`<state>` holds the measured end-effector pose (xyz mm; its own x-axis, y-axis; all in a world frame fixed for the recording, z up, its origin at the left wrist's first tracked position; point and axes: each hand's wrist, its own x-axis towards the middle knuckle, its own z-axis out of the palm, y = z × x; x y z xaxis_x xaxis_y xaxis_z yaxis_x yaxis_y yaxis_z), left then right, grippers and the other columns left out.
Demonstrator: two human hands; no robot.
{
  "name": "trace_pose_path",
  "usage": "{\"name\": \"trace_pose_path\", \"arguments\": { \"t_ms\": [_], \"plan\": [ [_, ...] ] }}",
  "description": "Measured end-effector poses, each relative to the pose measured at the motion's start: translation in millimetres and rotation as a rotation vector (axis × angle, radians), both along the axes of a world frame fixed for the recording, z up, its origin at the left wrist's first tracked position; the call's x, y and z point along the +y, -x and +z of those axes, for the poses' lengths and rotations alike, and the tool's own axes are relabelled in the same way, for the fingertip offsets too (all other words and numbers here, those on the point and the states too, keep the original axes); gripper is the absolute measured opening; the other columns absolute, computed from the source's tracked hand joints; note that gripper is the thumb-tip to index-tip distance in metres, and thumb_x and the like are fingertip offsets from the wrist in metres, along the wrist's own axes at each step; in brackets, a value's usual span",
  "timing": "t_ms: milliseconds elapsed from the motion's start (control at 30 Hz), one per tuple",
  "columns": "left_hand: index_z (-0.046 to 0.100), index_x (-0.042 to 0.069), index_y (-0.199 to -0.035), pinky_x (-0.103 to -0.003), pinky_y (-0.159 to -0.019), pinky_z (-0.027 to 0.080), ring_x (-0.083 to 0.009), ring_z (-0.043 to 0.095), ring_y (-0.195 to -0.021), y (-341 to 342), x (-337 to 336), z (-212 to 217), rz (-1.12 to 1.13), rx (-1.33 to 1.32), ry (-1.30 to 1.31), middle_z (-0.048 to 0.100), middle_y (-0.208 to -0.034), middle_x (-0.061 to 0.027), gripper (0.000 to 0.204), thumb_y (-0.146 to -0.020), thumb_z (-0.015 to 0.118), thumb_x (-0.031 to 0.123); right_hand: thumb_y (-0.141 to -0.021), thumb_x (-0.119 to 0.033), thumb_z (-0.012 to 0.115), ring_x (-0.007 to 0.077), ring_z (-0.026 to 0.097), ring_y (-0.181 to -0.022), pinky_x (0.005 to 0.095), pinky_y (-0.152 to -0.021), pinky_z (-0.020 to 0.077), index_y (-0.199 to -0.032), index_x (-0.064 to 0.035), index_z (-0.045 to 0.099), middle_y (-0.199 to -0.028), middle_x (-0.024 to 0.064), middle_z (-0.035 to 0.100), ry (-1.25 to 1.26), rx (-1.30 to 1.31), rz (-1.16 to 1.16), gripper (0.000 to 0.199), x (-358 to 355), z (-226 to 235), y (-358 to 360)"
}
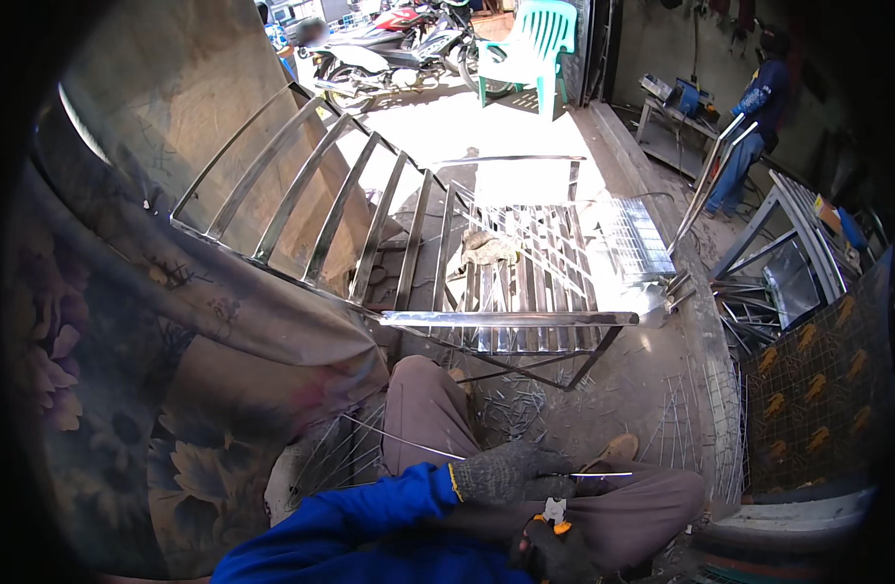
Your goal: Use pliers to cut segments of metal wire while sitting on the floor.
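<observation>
My left hand [506, 471], in a grey knitted glove with a yellow cuff edge, is closed around a thin metal rod [603, 475] above my lap. The rod's short end sticks out to the right past the fingers. Another thin length [404, 440] runs off to the left of the hand. Lower down, my right hand [562, 557], in a dark glove, grips pliers [555, 511] with orange on the handles. Their grey jaws point up, just below the rod and apart from it. Much of the right hand's fingers lies in shadow.
Ahead stands a slatted metal bench frame [511, 319] with a cloth [488, 247] and thin rods on it. Cut rod pieces [525, 404] litter the floor. Draped fabric [224, 389] hangs left. A person [759, 117] stands far right near a metal frame [788, 224]. Motorcycles [389, 49] and a green chair [532, 54] are behind.
</observation>
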<state>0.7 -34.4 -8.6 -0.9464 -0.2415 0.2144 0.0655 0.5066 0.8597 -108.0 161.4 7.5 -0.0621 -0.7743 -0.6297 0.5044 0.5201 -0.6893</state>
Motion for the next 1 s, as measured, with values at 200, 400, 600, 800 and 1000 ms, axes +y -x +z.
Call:
{"name": "trace_pose_path", "arguments": {
  "t_ms": [200, 400, 600, 800, 1000],
  "plan": [
    [0.059, -0.003, -0.129, -0.046, -0.081, 0.054, -0.0414, 0.067, -0.097, 0.8, -4.3, -16.6, -0.052, 0.006, 0.164, 0.068, -0.108, -0.0239, 0.042, -0.096, 0.067, 0.022, -0.101, -0.029, 0.063, 0.007, 0.057, -0.058, 0.0261, -0.053, 0.0447, -0.084, -0.0102, 0.063, -0.067, -0.0009, 0.063, -0.077, 0.4, 0.133, 0.025, -0.3, -8.8, 7.6],
    [0.063, 0.0, -0.123, -0.046, -0.083, 0.052, -0.04, 0.066, -0.095, 6.5, -2.7, -15.4, -0.047, 0.047, 0.055, 0.067, -0.106, -0.0213, 0.036, -0.097, 0.066, 0.025, -0.103, -0.027, 0.06, 0.0142, 0.059, -0.063, 0.029, -0.058, 0.0472, -0.085, -0.0081, 0.059, -0.068, 0.0027, 0.059, 0.024, -0.039, 0.044, 0.026, 6.5, -1.7, 10.3],
    [0.067, 0.001, -0.113, -0.046, -0.08, 0.052, -0.0385, 0.067, -0.091, 0.1, -9.3, 17.4, 0.032, 0.029, -0.048, 0.068, -0.099, -0.0198, 0.03, -0.098, 0.064, 0.026, -0.103, -0.026, 0.058, 0.0201, 0.059, -0.064, 0.0327, -0.059, 0.0498, -0.094, -0.0068, 0.057, -0.074, 0.0066, 0.058, 0.022, -0.371, -0.002, 0.022, 2.0, -19.8, 16.1],
    [0.068, 0.001, -0.116, -0.043, -0.079, 0.054, -0.0359, 0.07, -0.089, 1.2, -21.1, 36.8, 0.099, -0.039, -0.133, 0.071, -0.099, -0.0194, 0.03, -0.099, 0.064, 0.025, -0.099, -0.015, 0.061, 0.0185, 0.066, -0.072, 0.032, -0.064, 0.0535, -0.117, -0.0006, 0.058, -0.096, 0.012, 0.067, -0.201, -0.12, 0.09, 0.024, -10.1, -13.2, 33.3],
    [0.069, 0.0, -0.111, -0.041, -0.079, 0.054, -0.0316, 0.07, -0.088, -10.9, -32.1, 22.2, 0.222, -0.05, -0.117, 0.071, -0.094, -0.018, 0.028, -0.101, 0.061, 0.024, -0.102, -0.009, 0.058, 0.0145, 0.067, -0.092, 0.0308, -0.082, 0.0563, -0.136, 0.0009, 0.054, -0.114, 0.0138, 0.067, -0.041, -0.337, -0.282, 0.036, -14.4, -8.1, 26.2]
  ]
}}
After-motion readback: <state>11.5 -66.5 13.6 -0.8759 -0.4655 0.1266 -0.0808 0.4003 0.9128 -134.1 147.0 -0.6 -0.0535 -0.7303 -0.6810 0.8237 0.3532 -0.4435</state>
